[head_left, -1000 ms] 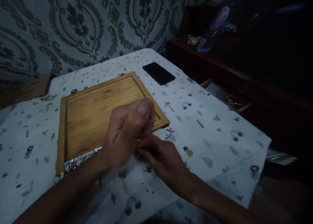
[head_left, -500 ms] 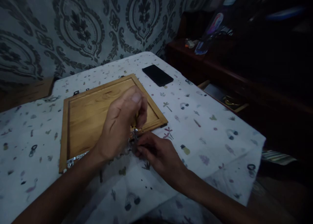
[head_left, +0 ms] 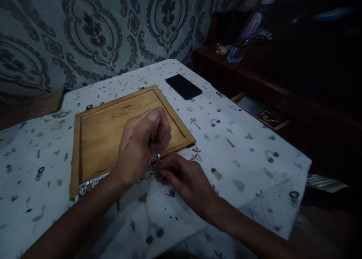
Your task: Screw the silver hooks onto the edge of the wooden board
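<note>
A framed wooden panel (head_left: 113,127) lies flat on the patterned tablecloth, with metal fittings (head_left: 94,180) along its near edge. Above that edge my left hand (head_left: 144,142) is closed in a fist around something yellow (head_left: 154,135), mostly hidden by the fingers. Just to its right, my right hand (head_left: 181,176) pinches a small metal piece (head_left: 157,160) at the panel's near edge. Part of that piece is hidden by the fingertips.
A black phone (head_left: 183,87) lies behind the panel on the tablecloth (head_left: 234,164). To the right are a dark wooden cabinet with a plastic bottle (head_left: 246,34) and an open drawer (head_left: 261,112). Cardboard (head_left: 34,106) is at the far left.
My left fist has come down slightly and turned, so less of the yellow thing shows. My right hand stays at the metal piece. The whole view has shifted a little.
</note>
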A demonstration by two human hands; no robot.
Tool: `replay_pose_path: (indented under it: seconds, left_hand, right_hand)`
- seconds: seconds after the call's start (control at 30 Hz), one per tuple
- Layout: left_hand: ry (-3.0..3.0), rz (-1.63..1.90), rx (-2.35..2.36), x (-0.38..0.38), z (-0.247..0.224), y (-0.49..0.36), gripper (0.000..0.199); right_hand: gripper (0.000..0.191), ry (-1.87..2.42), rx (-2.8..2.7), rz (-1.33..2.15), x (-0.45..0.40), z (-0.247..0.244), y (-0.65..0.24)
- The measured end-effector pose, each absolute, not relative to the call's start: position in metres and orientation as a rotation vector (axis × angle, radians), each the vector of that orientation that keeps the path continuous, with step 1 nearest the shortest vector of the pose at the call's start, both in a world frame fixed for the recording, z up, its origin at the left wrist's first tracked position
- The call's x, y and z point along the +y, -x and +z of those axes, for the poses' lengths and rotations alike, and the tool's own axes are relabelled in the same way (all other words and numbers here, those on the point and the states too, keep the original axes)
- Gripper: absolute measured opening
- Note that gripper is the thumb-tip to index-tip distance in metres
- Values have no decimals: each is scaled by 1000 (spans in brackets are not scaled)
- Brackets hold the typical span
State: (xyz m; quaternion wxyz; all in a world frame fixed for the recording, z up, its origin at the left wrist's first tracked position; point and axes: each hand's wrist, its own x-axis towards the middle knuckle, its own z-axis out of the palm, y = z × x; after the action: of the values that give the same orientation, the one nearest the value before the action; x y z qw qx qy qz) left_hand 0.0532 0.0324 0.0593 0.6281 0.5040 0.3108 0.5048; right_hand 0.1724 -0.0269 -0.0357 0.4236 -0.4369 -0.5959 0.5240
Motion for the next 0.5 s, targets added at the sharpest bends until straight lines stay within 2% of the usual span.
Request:
replay_pose_path:
  seconds: [0.2,0.5]
  left_hand:
    - [-1100,1459,779,28,78,-50,40]
    - [-1222,1458,823,26,62,-51,33]
  right_hand:
    - [9,1128,-1492,1306,-27,-35,-171]
    - [7,1114,-1453,1334,-27,-34,-171]
